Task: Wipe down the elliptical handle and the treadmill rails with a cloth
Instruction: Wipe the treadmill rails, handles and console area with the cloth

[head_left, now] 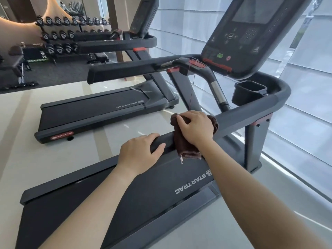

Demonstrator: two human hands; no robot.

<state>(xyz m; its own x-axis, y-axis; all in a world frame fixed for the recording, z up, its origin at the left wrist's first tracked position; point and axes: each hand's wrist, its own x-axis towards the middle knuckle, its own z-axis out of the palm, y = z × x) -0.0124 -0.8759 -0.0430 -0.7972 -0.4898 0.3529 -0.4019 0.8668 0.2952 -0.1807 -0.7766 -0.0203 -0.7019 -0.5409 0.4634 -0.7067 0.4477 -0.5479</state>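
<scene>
Item, near treadmill (161, 191): I stand at its right side, looking across the belt; the right side rail (242, 115) runs from the console end toward me, padded, dark grey.

Item, brown cloth (181, 141): draped over that rail close to its free end; one corner hangs below the rail with a pale tag showing; part bunches out beyond my knuckles toward the console.

Item, my right hand (195, 128): on top of the cloth, fingers curled down and closed over it, pressing it to the rail.

Item, my left hand (140, 151): just beside the cloth, at the rail's very end; fingers wrapped over the bare padding, thumb along the top, gripping the rail itself and not the cloth.

Item, console (251, 33): tilted, screen dark, green and red buttons at its lower edge; a cup holder (249, 90) sits below it by the rail's bend.

Item, second treadmill (100, 112): parallel, well apart across the pale floor (27, 159); a dumbbell rack (59, 36) stands beyond.
</scene>
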